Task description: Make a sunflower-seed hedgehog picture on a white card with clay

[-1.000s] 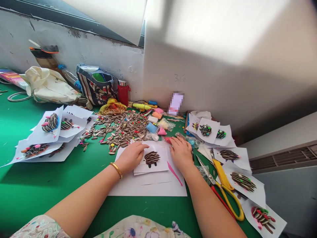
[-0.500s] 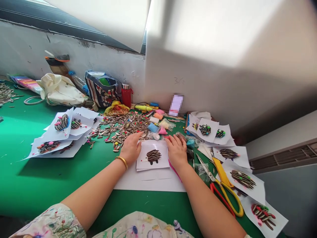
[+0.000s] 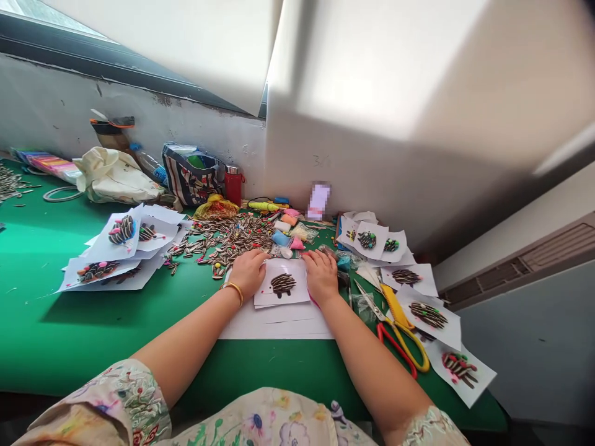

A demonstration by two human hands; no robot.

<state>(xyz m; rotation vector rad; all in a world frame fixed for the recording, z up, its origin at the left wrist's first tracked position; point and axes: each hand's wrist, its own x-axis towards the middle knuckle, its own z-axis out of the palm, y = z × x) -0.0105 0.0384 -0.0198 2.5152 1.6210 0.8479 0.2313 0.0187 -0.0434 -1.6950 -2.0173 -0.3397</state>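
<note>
A small white paper card (image 3: 300, 296) lies in front of me on larger white sheets (image 3: 279, 328). It bears a hedgehog (image 3: 283, 285) made of striped sunflower seeds, with dark feet and a small red nose. My left hand (image 3: 248, 272), below a gold bangle, rests at the card's left edge with fingers stretched forward and thumb beside the paper. Along the right edge lies my right hand (image 3: 321, 275), palm down, its fingers extended and slightly apart. The undersides of both hands are hidden. Loose sunflower seeds (image 3: 232, 238) are heaped just beyond my left hand.
Finished hedgehog cards are stacked at left (image 3: 153, 272) and spread along the right (image 3: 458, 325). Scissors (image 3: 404, 341) and a yellow cutter (image 3: 395, 305) lie right of my arm. Coloured clay packs (image 3: 281, 238), bags (image 3: 190, 176), a red flask (image 3: 233, 186) and a phone (image 3: 318, 201) stand behind.
The view has shifted slightly, so the right-hand cards and scissors appear farther left and higher. Both hands keep their places beside the hedgehog card.
</note>
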